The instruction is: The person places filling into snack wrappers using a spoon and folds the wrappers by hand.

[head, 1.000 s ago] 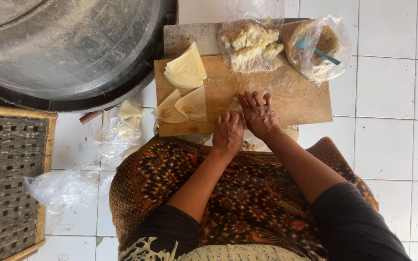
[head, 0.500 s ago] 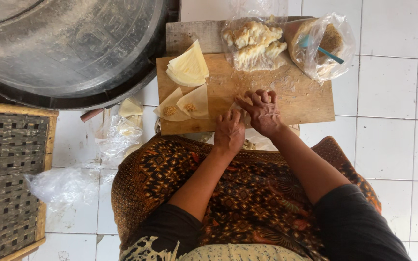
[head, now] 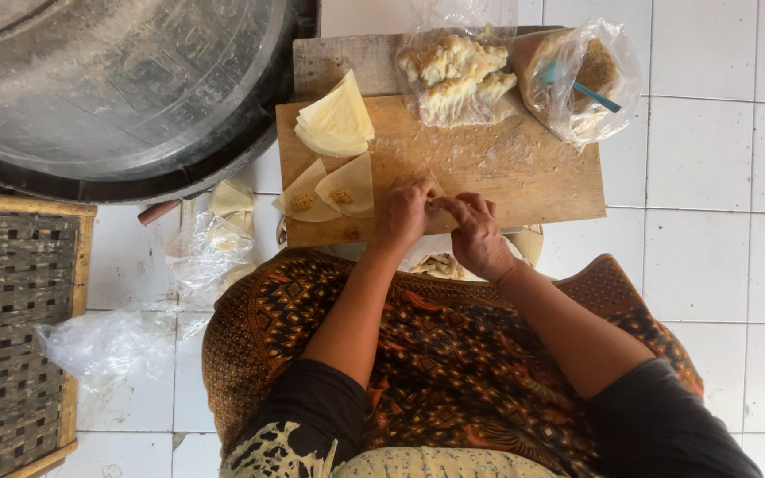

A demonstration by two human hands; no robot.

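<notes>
A wooden board [head: 542, 168] was seen lying on the white tiled floor [head: 719, 177], just beyond the person's lap, which was covered by a brown patterned cloth [head: 453, 354]. Both hands were brought together over the near-centre part of the board. The left hand [head: 405, 212] and right hand [head: 480, 235] were closed on a small pale wrapper piece [head: 431, 188], w/ fingers of both hands curled and pinched on it; only a corner of the piece was visible between them (the rest was hidden by the knuckles).

To the left of the hands, two open wrappers [head: 329, 190] were laid flat on the board, each w/ a small dab of brownish filling at its centre. Further off, a stack of triangular wrappers [head: 336, 119] was set at the far-left corner of the board. At the far edge, a clear bag of pale chunks [head: 453, 71] was placed approx. in the middle, and a second clear bag [head: 577, 75] w/ brown filling and a blue-handled utensil [head: 591, 88] was placed to its right.

A big round metal pan [head: 108, 80] was seen at the far left, touching the board's corner. A woven tray [head: 11, 327] was set at the near left, and crumpled clear plastic [head: 108, 341] was lying on the floor beside it.
</notes>
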